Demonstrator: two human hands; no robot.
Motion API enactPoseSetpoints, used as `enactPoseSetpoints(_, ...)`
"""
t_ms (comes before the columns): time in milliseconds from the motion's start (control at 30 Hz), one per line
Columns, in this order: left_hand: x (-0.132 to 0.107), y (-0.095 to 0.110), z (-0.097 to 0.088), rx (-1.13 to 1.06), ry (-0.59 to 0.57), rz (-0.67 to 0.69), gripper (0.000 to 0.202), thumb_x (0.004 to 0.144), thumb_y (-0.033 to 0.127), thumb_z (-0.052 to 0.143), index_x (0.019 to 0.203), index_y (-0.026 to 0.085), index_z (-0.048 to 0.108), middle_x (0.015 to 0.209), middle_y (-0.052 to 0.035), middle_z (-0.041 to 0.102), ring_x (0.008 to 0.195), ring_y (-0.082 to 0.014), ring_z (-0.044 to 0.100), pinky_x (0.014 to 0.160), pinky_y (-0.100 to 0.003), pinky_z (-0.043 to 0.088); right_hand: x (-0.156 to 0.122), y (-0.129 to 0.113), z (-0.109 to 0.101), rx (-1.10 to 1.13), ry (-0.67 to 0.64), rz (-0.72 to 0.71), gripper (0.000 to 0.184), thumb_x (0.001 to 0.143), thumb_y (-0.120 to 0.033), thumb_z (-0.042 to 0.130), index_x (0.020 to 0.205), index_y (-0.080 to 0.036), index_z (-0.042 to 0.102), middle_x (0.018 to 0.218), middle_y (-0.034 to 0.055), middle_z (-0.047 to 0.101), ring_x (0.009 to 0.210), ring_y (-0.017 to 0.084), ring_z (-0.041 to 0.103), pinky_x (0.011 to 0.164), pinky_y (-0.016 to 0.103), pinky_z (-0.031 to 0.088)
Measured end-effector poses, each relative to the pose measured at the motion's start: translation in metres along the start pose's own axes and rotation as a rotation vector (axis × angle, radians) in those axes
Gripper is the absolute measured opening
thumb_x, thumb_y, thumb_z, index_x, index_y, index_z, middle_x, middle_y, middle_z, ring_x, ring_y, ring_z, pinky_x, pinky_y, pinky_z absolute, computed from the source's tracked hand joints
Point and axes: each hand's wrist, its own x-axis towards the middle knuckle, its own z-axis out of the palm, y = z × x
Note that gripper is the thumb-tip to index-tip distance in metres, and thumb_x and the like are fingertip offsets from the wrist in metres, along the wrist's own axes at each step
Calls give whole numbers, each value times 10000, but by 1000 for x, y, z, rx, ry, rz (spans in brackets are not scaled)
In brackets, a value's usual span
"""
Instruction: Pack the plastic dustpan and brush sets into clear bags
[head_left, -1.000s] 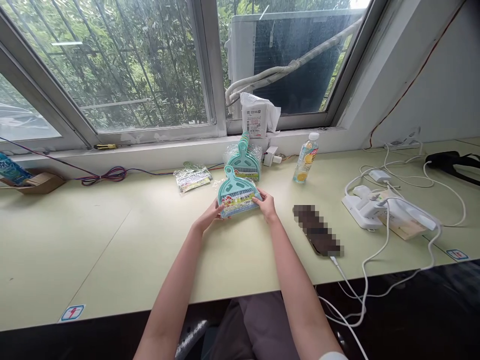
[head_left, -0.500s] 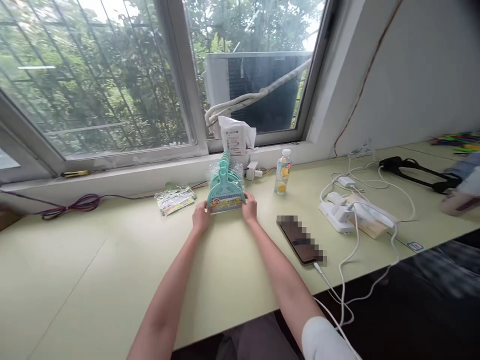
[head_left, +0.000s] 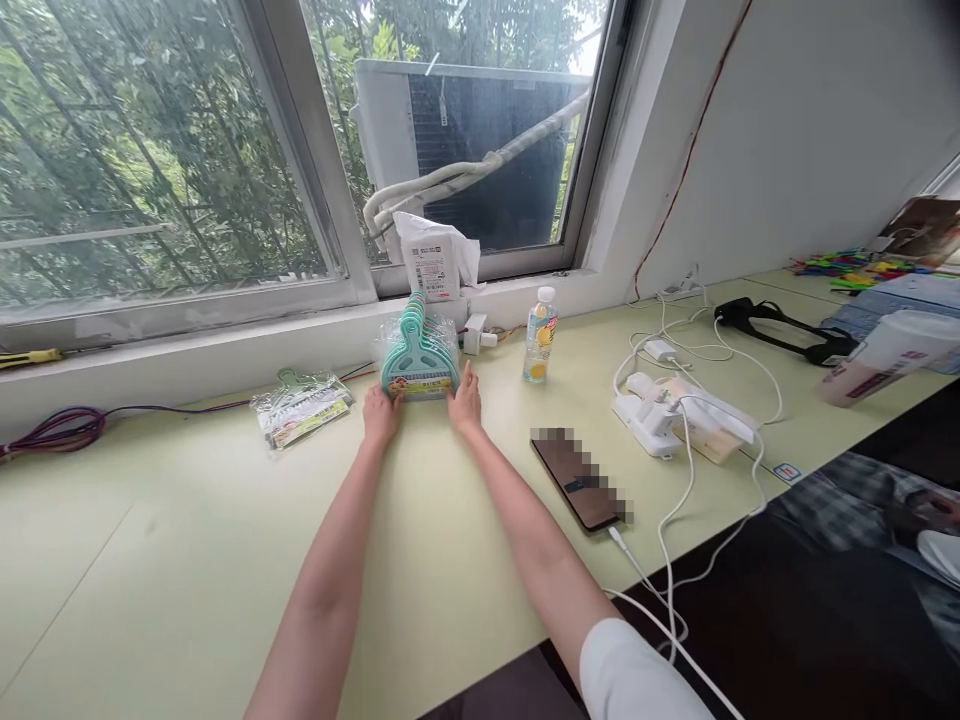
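A row of small teal dustpans (head_left: 418, 358) in clear plastic wrap stands upright against the window ledge, handles up, one behind another. A printed label runs along the front one's lower edge. My left hand (head_left: 381, 414) is closed around the lower left corner. On the opposite side, my right hand (head_left: 466, 402) presses against the lower right edge, its fingers pointing up along the stack. The far fingers of both hands are partly hidden. To the left lies a flat clear packet (head_left: 301, 408) with a printed label and a green part inside.
A drink bottle (head_left: 539, 337), a phone (head_left: 576, 480) on a cable and a white power strip (head_left: 651, 420) are on the right. Behind the dustpans sits a white tissue pack (head_left: 435, 262). Farther right are a black strap-like frame (head_left: 784, 330) and a plastic cup (head_left: 892, 355).
The view has swung right, so everything sits farther left in it. The dustpans stay between both hands. My right hand's fingers now point more upward along the side.
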Motion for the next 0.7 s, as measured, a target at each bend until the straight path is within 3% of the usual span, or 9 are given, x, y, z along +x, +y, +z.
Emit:
enactPoseSetpoints(100, -2, 3, -2, 36, -9, -14, 548, 927, 378, 496, 1342, 28, 419, 1277, -258, 511, 1251, -377, 468, 1041, -504, 402, -10, -4, -14, 64, 15, 1, 788, 891, -231, 521, 1541, -61, 108, 1539, 256, 275, 1452, 304, 295, 1140, 464, 341)
enactPoseSetpoints(167, -4, 6, -5, 38, -17, -26, 537, 938, 382, 470, 1334, 21, 437, 1270, -260, 521, 1254, -376, 471, 1042, -503, 405, -20, -8, -40, 91, 49, -74, 731, 874, -232, 550, 1522, -111, 233, 1535, 207, 315, 1458, 281, 277, 1167, 464, 305)
enactPoseSetpoints(233, -5, 11, -8, 22, -23, -41, 544, 942, 374, 456, 1352, 17, 424, 1282, -267, 517, 1278, -371, 458, 1055, -500, 399, -33, -11, -83, 102, 57, -151, 568, 886, -244, 538, 1441, -194, 423, 1478, 139, 426, 1412, 260, 353, 1163, 459, 317)
enactPoseSetpoints(333, -5, 19, -12, -27, -12, -81, 651, 927, 367, 481, 1449, 20, 305, 1370, -287, 459, 1354, -371, 391, 1090, -517, 365, -62, -6, -167, 59, -46, -257, 324, 949, -339, 481, 1205, -272, 666, 1301, 66, 603, 1269, 242, 496, 1124, 446, 366)
enactPoseSetpoints(400, -5, 24, -15, -62, -14, -123, 751, 909, 375, 517, 1493, 12, 213, 1422, -302, 403, 1392, -380, 340, 1108, -532, 337, -87, 6, -221, -43, -47, -235, 320, 962, -429, 468, 1056, -298, 745, 1291, 48, 614, 1258, 254, 494, 1143, 471, 328)
enactPoseSetpoints(467, -7, 26, -19, -84, -10, -163, 839, 893, 402, 548, 1508, -7, 150, 1451, -320, 350, 1409, -395, 303, 1118, -541, 314, -114, 24, -261, -132, -72, -153, 377, 965, -486, 444, 988, -304, 773, 1319, 56, 592, 1281, 273, 464, 1144, 499, 312)
enactPoseSetpoints(567, -22, 29, -32, -132, 74, -160, 902, 884, 464, 560, 1512, -10, 119, 1474, -325, 289, 1421, -398, 264, 1138, -539, 276, -145, 51, -291, -190, -111, -60, 418, 956, -550, 427, 1000, -326, 778, 1371, 56, 549, 1326, 287, 417, 1145, 519, 306)
enactPoseSetpoints(700, -68, 40, -66, -258, 299, 19, 796, 896, 488, 546, 1509, 121, 195, 1511, -229, 251, 1428, -326, 261, 1168, -490, 262, -162, 73, -294, -197, -125, -30, 439, 968, -558, 393, 1037, -342, 768, 1422, 45, 510, 1359, 283, 381, 1152, 518, 298)
